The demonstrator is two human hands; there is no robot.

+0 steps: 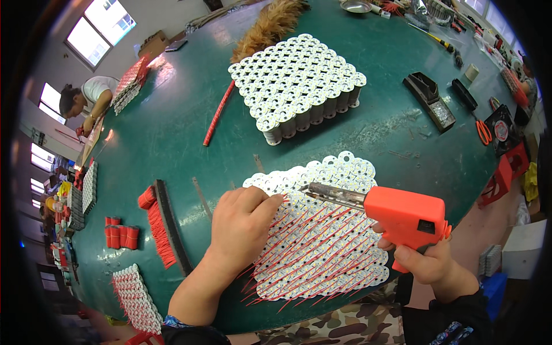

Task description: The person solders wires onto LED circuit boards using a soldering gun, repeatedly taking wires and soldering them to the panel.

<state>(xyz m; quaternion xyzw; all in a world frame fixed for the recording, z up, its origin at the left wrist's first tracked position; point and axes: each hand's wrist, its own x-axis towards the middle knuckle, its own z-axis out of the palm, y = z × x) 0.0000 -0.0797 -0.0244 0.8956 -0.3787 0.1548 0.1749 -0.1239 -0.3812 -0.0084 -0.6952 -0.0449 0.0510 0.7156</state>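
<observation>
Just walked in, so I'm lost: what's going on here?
A person's right hand grips what looks like a red soldering gun, its tip over a panel of white discs. Red wires lie slantwise across the panel, and the left hand is at its upper left. A disc-topped block stands farther back on the green table.

You have two hands (241, 224), one soldering gun (405, 211) at 4 o'clock and one scalloped circuit board (348, 172) at 5, its red wires (310, 259) too many to count. You have one board stack (299, 80) and one feather duster (270, 31) at 12, one black open-topped case (440, 114) and one yellow screwdriver (443, 43) at 2, one pair of orange-handled scissors (482, 129) near 3, one dark strip (173, 230) at 8, and one co-worker (98, 94) at 10.
</observation>
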